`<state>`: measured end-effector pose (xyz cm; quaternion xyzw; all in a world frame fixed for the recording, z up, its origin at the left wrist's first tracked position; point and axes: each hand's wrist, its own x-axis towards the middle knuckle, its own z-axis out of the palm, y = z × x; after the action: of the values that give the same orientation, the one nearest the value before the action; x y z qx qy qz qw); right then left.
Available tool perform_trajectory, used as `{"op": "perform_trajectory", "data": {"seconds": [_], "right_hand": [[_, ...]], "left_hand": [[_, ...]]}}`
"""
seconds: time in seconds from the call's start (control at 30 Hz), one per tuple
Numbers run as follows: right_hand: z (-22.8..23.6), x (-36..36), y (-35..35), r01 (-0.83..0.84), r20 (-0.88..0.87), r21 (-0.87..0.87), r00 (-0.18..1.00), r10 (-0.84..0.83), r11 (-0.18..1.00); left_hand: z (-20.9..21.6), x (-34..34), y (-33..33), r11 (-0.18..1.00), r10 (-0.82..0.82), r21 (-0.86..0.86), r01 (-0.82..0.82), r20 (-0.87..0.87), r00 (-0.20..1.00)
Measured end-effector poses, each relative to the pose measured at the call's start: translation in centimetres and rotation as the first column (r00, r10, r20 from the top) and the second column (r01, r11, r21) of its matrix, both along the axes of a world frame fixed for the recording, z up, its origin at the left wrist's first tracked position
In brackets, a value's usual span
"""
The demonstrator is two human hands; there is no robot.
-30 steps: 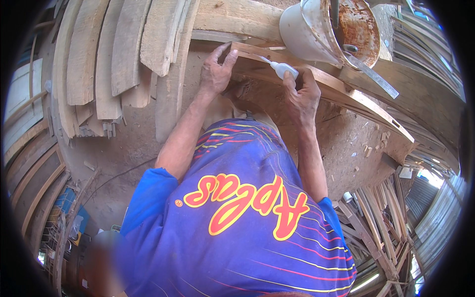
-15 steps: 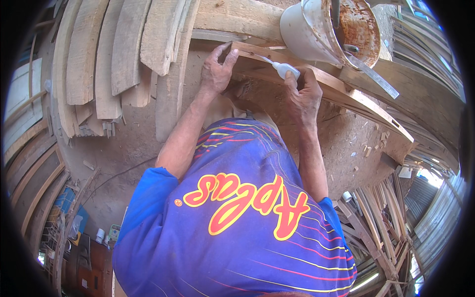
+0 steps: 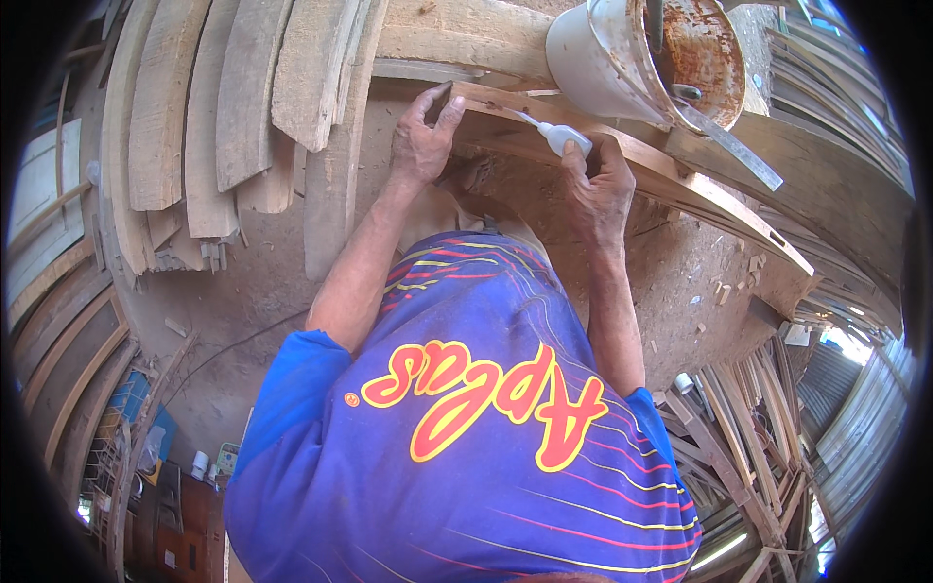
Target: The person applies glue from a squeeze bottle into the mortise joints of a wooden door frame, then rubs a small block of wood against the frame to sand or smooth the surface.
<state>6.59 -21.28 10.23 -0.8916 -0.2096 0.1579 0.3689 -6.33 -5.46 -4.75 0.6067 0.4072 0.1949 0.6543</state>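
Curved wood strip (image 3: pixel 622 160) runs from the upper middle of the frame down toward the right, and both hands are on it. Left hand (image 3: pixel 423 141) sits at the top end of the strip, its fingers bent and pinching the tip of the wood. Right hand (image 3: pixel 598 189) is a little lower and to the right, closed around a small white glue bottle (image 3: pixel 562 138). That bottle points up and left, with its thin nozzle touching the top edge of the strip. Both forearms reach up from the person's blue shirt with red and yellow stripes (image 3: pixel 457 437), which fills the lower middle of the frame. Under the strip is the counter (image 3: pixel 680 262), brown and dusty, with small wood chips lying on its right part. Just above the right hand stands a white bucket (image 3: pixel 603 58), rusty brown on the inside, and a flat metal bar (image 3: pixel 724 141) leans out from it toward the right. In the upper left of the frame many curved wooden boards (image 3: pixel 224 107) lie side by side. More thin wood slats (image 3: pixel 739 418) are piled at the lower right. At the far left, wooden frames (image 3: pixel 58 340) lean in a stack.
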Motion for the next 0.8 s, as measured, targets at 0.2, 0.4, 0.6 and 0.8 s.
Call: {"op": "perform_trajectory", "data": {"seconds": [0.2,0.4,0.6,0.8], "right_hand": [[-0.13,0.14,-0.19,-0.036,0.043,-0.002,0.998,0.036,0.999],[-0.23,0.33,-0.46,-0.033,0.07,0.004,0.997,0.033,0.999],[-0.39,0.36,-0.52,-0.035,0.074,0.004,0.997,0.034,0.999],[0.33,0.44,-0.33,0.008,0.043,-0.022,0.999,-0.007,1.0]], "left_hand": [[-0.15,-0.06,0.06,1.0,-0.006,0.024,0.006,-0.018,1.0],[-0.25,0.03,-0.02,1.0,0.002,-0.011,-0.002,-0.001,1.0],[-0.19,0.01,0.02,1.0,0.002,0.0,-0.002,-0.012,1.0],[-0.29,0.03,0.06,1.0,-0.003,0.008,0.003,-0.011,1.0]]}}
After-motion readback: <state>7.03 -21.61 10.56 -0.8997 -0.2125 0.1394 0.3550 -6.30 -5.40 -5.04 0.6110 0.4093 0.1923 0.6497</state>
